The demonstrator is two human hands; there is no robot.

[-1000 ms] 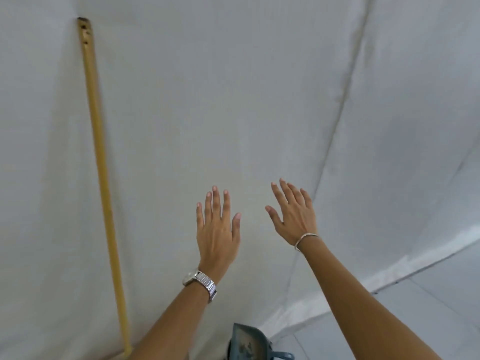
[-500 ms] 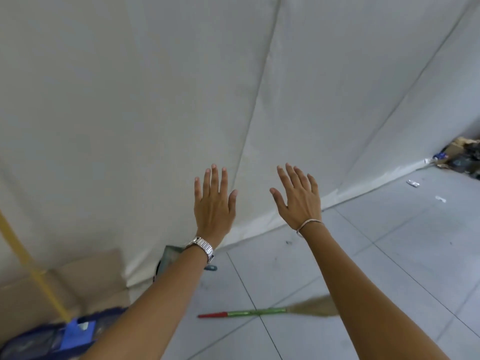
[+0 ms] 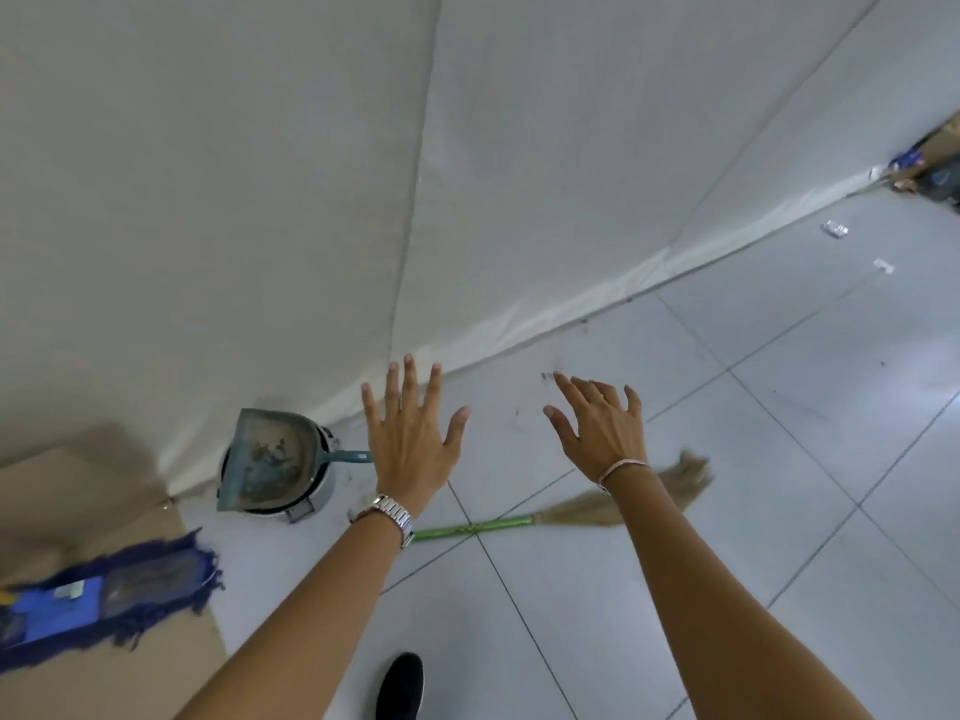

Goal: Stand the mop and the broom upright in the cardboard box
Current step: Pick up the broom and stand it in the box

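Note:
A broom (image 3: 519,524) with a green handle and straw bristles lies flat on the tiled floor, partly hidden behind both my forearms. A blue flat mop head (image 3: 104,595) rests on the cardboard box (image 3: 78,491) at the lower left; its handle is out of frame. My left hand (image 3: 410,439) is stretched forward above the floor with fingers spread and nothing in it. My right hand (image 3: 602,428) is also held out with fingers apart, empty, above the broom's bristles.
A teal dustpan (image 3: 270,459) leans on a dark round bin (image 3: 311,491) against the white fabric wall (image 3: 311,200). My dark shoe (image 3: 400,685) shows at the bottom. Small scraps (image 3: 835,229) and clutter (image 3: 930,168) lie at the far right.
The view has swung down and to the right, from the wall and the yellow mop handle to the floor. The broom, dustpan and mop head have come into sight. Both hands stay empty.

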